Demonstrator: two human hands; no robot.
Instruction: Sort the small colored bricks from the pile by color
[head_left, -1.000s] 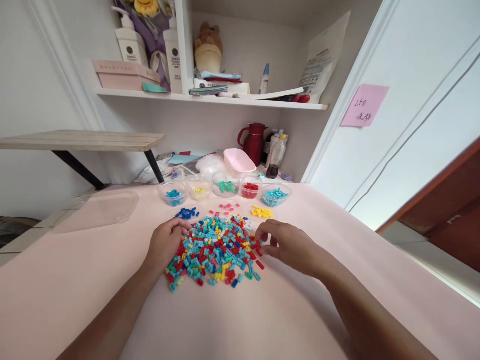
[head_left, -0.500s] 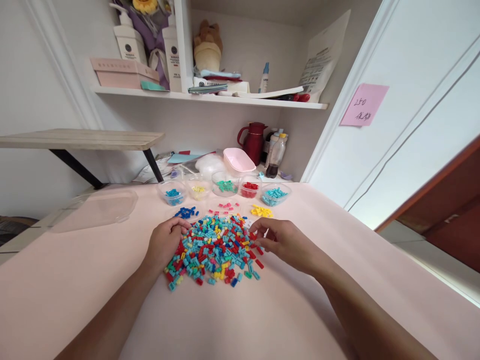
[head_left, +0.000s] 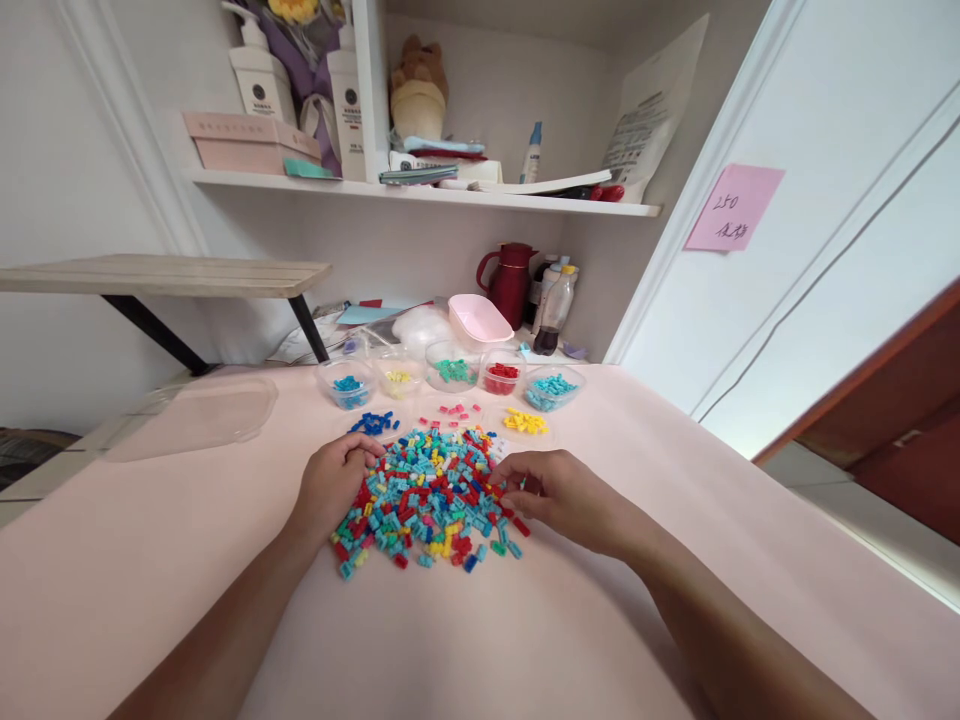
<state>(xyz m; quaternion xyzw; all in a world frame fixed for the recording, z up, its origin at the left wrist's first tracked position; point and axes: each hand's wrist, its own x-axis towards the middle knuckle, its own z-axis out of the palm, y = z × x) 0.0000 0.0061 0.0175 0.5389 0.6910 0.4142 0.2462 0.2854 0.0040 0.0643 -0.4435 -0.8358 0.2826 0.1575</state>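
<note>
- Lying between left hand (head_left: pixel 330 488) and right hand (head_left: pixel 551 495): bricks (head_left: pixel 427 505)
- Loosely heaped, small, mostly turquoise and red
- Both hands half-curled; whether gripping any, I can't tell

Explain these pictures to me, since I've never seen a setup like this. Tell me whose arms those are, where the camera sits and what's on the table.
There is no machine: these are a person's own bare hands. The camera is worn on the head and looks forward and down, so the forearms enter from the bottom. On the pink table lies a loose pile of small plastic bricks in mixed colors. Behind it, a row of clear tubs holds bricks grouped by color. The left hand rests at the pile's left edge; the right hand has its fingers curled at the right edge. Whether either holds a brick is too small to tell.
</note>
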